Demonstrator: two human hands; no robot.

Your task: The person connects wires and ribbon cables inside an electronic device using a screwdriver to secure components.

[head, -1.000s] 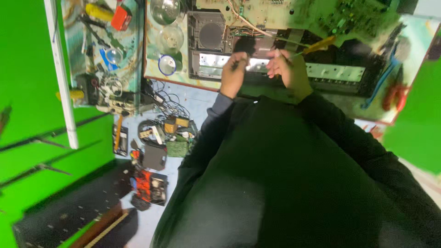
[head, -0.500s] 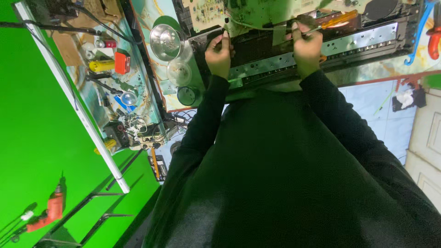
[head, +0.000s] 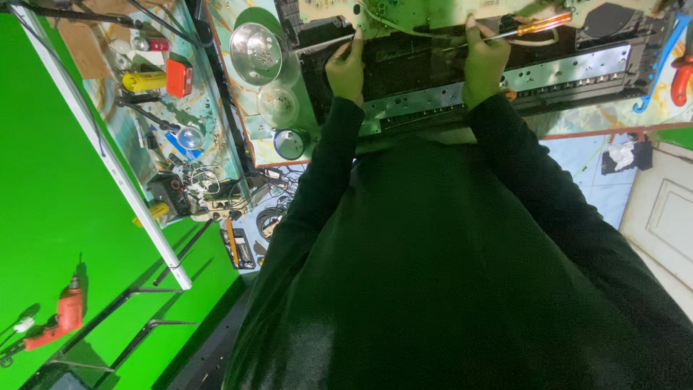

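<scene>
An opened electronic device (head: 556,72) with a black chassis and a perforated metal strip lies on the bench in front of me. A pale green circuit board (head: 419,11) sits tilted over its far side. My left hand (head: 346,68) pinches the board's near left edge, where thin wires run out. My right hand (head: 484,61) rests on the chassis and grips a screwdriver with an orange handle (head: 538,27), which lies across the board's near edge. My black sleeves and torso fill the lower part of the view.
A metal bowl (head: 256,50), a clear glass bowl (head: 278,105) and a small round tin (head: 290,143) stand left of the device. A cluttered tool shelf (head: 159,108) lies further left. A red drill (head: 61,318) hangs on the green wall, and a white door (head: 664,217) is at the right.
The view has swung, bringing the device and both hands to the top centre. The hands have spread apart along the device; the right one kept the screwdriver.
</scene>
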